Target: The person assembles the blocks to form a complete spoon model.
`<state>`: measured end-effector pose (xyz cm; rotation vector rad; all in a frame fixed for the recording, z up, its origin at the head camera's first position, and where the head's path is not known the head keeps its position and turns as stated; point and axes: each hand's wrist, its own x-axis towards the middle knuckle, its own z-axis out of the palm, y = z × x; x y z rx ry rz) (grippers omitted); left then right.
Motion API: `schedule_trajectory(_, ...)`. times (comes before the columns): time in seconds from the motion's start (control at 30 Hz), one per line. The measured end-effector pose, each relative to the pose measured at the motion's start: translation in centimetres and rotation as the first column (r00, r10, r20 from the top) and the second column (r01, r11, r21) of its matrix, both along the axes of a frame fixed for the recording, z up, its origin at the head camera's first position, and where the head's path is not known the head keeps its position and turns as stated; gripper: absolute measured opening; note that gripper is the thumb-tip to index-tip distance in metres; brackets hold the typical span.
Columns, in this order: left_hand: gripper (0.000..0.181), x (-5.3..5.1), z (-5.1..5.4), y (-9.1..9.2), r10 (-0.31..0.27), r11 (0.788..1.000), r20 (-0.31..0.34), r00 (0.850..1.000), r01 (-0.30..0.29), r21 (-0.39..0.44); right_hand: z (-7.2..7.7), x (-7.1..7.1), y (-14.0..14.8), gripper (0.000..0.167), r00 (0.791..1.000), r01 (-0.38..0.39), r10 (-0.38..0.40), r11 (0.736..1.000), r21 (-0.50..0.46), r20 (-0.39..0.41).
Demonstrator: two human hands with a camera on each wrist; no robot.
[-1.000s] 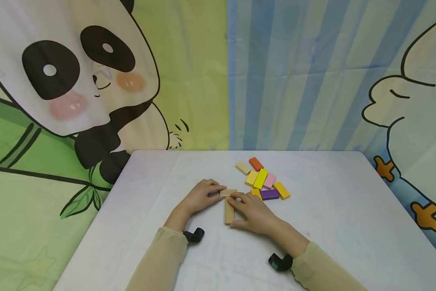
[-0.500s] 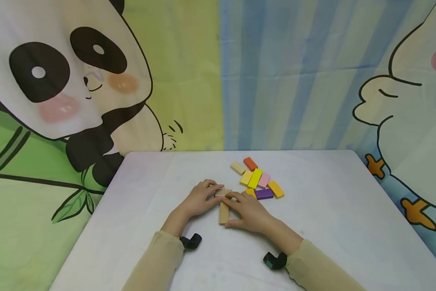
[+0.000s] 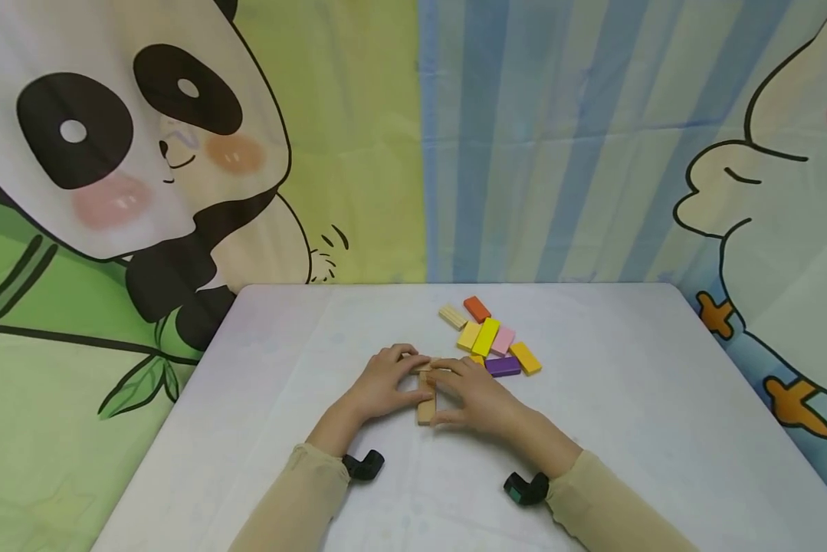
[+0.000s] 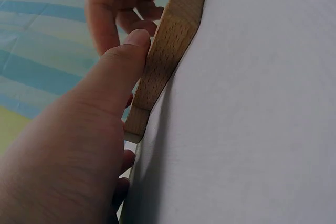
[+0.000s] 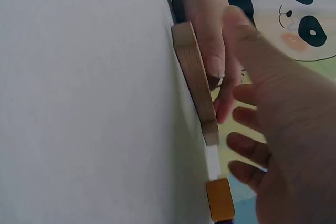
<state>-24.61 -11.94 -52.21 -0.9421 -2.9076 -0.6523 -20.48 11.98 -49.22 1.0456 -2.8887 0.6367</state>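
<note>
Backdrop (image 3: pixel 358 138) in panda print and stripes fills the far side, and below it we've got the white tabletop (image 3: pixel 634 399). Our right hand (image 3: pixel 480 402): parted wide, no grip, and we can't tell whether its tips touch wood. Our left hand (image 3: pixel 384 386): loosely open, thumb against the long wooden block (image 3: pixel 426 414), nothing gripped. That block lies between the two, a crosswise wooden block (image 3: pixel 422 367) at its far end, mostly covered. Just beyond, to our right, coloured blocks (image 3: pixel 485 336) cluster, an orange-red one (image 3: pixel 477 309) farthest.
</note>
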Motion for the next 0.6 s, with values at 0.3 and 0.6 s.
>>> schedule_trajectory(0.3,0.067,0.0,-0.1,-0.4,0.005,1.0,0.007,1.0,-0.005,-0.013,1.1,-0.2,3.9,0.053,0.973,0.212,-0.211,0.977,-0.002,0.093)
schedule_trajectory(0.6,0.056,0.1,0.2,-0.5,-0.064,0.998,-0.01,0.998,0.064,-0.002,-0.9,0.5,5.3,0.049,0.977,0.208,-0.209,0.978,0.025,0.039)
